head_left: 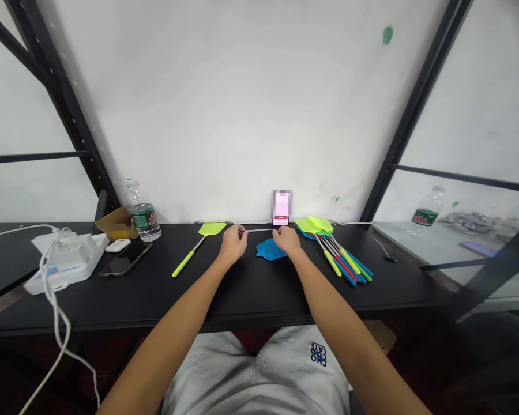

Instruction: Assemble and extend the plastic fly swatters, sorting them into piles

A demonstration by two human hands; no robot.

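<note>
My left hand and my right hand pinch the two ends of a thin metal rod above the black table. Just below my right hand, a blue fly swatter head lies flat, partly hidden by that hand. I cannot tell whether the rod joins it. Left of my left hand lies a lime-green fly swatter with a yellow handle. Right of my right hand, a bundle of swatters has yellow, red, blue and green handles fanned out.
A phone on a stand sits against the white wall. Further left are a water bottle, a smartphone, a cardboard box and a white power strip with cables. Black metal uprights frame the table.
</note>
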